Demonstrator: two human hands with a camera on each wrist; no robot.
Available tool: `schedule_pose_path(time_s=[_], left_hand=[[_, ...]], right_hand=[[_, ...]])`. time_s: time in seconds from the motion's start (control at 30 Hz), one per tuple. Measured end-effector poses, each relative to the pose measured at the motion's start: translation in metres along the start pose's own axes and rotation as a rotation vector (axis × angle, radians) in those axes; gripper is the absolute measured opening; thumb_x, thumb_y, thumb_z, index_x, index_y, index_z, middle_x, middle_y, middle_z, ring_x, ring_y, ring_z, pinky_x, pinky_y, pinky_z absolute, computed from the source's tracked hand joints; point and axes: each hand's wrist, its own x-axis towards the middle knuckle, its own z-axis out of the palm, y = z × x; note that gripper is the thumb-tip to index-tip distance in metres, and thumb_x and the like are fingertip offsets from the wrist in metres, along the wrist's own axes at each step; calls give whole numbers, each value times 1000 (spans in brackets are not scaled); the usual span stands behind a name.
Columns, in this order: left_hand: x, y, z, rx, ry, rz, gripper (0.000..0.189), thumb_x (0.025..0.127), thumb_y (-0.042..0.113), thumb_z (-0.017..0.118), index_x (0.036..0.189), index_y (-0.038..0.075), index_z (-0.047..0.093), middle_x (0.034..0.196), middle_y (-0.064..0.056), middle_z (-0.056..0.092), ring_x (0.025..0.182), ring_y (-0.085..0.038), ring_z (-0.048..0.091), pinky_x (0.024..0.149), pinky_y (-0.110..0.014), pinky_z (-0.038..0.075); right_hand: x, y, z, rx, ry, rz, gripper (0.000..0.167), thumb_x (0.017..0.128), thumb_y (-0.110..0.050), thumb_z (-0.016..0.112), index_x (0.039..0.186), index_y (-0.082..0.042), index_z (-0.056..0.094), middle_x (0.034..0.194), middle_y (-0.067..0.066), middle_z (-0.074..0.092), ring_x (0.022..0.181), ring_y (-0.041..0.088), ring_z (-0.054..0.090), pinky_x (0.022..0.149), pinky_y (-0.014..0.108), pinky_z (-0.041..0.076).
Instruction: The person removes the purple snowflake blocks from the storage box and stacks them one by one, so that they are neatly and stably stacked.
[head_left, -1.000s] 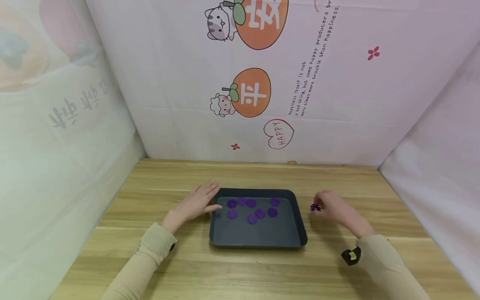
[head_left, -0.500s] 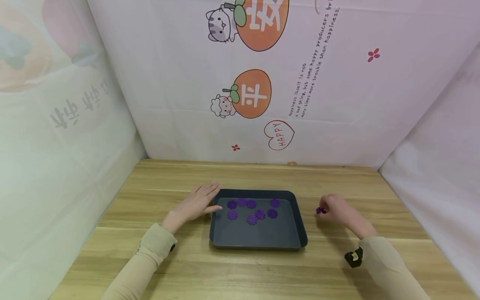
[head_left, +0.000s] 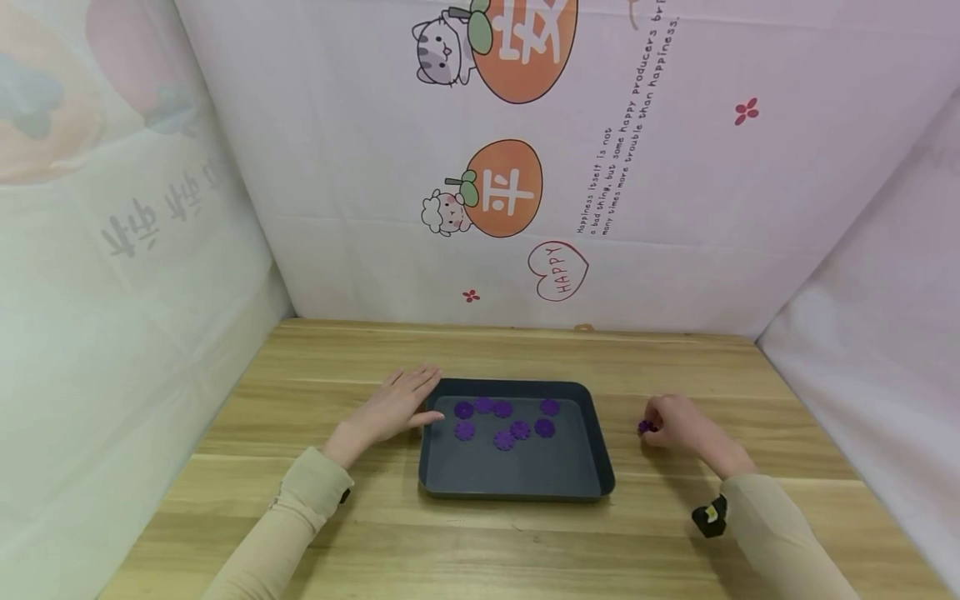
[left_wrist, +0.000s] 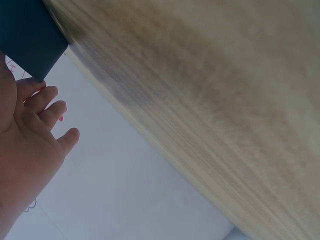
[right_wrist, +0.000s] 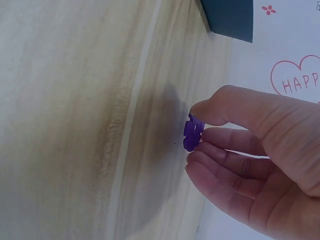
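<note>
Left cloth: white printed fabric sheet [head_left: 150, 275] beyond the table's left edge.
Left hand: left hand [head_left: 390, 408] at the tray's upper-left corner, fingers extended, thumb apart and reaching over the left rim. Grips nothing.
Left wrist view: fingertips right by the tray corner; dim, so firm contact there is hard to confirm.
Tray: dark grey, shallow rectangular tray with rounded corners [head_left: 517, 475], flat on the light wood-grain table [head_left: 465, 550], between the hands.
Tray contents: eight flat purple discs with notched edges [head_left: 504, 439], all in the far half. Left, a loose group of four; middle, two touching or overlapping; right, two, one behind the other.
Held piece: small purple notched plastic piece [right_wrist: 192, 134], outside the tray, off its right side, over the table. Sits at the fingertips, partly covered by them in the head view; may be more than one disc.
Right hand: right hand [head_left: 678, 423] pinches that piece, thumb on one side, fingers on the other, gap closed down to its thickness.
</note>
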Motion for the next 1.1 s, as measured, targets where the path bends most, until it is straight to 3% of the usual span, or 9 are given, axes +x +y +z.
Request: schedule_pose_path(time_s=[0.5,1.1], left_hand=[[0,0,-1,-3,2,-1,76,99,50,54,153,1,34,160,-18,35,150,-37,31,121,-60,25],[1,-3,3,7,-1,0,78,98,54,51,155,4,32,161,-16,33,150,-35,30,122,-59,25]], right_hand=[[2,5,7,6,-14,-9,15,77,-5,77,87,2,68,81,10,67,74,18,60,65,36,54],[-4,4,12,-12,42,-26,14,81,-6,77,90,1,67,83,9,66,75,17,59,66,34,53]])
